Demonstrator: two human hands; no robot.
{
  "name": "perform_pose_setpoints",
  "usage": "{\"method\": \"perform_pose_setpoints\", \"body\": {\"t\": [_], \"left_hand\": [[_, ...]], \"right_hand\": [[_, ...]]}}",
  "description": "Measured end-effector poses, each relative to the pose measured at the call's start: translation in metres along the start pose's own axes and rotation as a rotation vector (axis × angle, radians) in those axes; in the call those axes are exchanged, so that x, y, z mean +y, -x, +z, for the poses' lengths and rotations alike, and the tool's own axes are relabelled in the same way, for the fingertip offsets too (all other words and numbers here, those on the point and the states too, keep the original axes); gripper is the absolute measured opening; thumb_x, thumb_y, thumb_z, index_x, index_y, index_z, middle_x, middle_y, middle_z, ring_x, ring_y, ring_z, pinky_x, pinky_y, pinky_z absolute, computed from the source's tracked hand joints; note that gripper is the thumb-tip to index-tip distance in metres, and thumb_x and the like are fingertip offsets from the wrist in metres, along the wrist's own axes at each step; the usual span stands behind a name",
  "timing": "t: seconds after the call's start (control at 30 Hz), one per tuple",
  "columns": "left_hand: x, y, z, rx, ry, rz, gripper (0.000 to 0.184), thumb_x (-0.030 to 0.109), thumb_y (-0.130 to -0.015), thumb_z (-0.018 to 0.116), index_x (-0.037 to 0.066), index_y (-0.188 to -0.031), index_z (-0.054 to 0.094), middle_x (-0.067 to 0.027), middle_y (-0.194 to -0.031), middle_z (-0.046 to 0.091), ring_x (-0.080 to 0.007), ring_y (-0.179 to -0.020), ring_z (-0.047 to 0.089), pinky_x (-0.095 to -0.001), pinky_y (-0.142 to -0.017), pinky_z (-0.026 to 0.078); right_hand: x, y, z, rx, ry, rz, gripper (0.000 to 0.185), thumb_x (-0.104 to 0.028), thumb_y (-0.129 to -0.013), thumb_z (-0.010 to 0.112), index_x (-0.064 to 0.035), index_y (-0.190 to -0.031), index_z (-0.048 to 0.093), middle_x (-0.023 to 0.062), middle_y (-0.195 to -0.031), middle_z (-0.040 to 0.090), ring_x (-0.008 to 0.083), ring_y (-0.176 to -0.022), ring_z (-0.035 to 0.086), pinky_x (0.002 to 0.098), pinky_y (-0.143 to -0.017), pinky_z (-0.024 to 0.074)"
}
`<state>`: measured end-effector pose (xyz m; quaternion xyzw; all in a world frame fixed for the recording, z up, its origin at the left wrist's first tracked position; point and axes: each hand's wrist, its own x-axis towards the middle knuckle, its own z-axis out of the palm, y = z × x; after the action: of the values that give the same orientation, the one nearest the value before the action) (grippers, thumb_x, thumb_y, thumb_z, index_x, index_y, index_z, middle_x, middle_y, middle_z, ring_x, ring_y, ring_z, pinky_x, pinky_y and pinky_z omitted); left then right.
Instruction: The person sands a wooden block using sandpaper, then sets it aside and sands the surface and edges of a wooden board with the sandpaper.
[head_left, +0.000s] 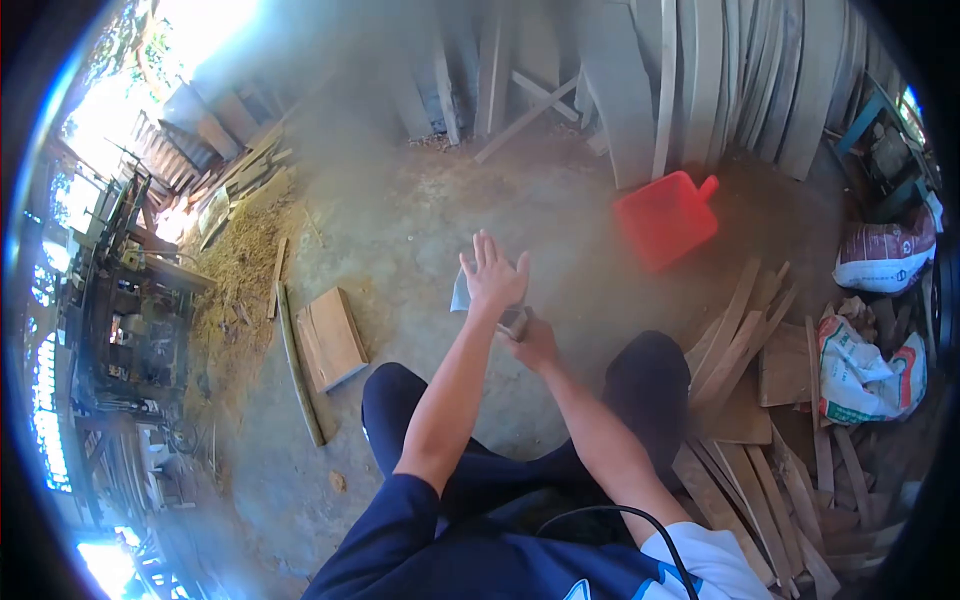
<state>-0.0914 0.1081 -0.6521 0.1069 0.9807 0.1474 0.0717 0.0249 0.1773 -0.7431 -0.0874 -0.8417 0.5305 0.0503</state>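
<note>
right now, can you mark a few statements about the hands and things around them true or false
1. The bare left hand is clenched into a fist. False: its fingers are spread.
2. A pale grey, flat-looking object is partly hidden by the left hand. True.
3. The red plastic dustpan is left of that hand. False: it is right of it.
4. The brown, rectangular wooden board lies beside a long, thin wooden stick. True.
</note>
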Motion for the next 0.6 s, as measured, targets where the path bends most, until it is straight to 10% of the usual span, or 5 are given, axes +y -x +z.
{"method": "perform_pose_setpoints", "body": {"t": [0.6], "left_hand": [[0.019, 0.046, 0.005, 0.12, -0.055, 0.103, 0.09, 0.061, -0.097, 0.035, -0.006, -0.154, 0.017, -0.0171, -0.165, 0.009, -0.0299, -0.153, 0.002, -0.0551, -0.121, 0.003]], "right_hand": [[0.012, -0.005, 0.001, 0.061, -0.129, -0.164, 0.044, -0.021, -0.077, 0.077, 0.0005, -0.111, 0.058, 0.0232, -0.093, 0.071, 0.0402, -0.091, 0.069, 0.0431, -0.074, 0.0551]]}}
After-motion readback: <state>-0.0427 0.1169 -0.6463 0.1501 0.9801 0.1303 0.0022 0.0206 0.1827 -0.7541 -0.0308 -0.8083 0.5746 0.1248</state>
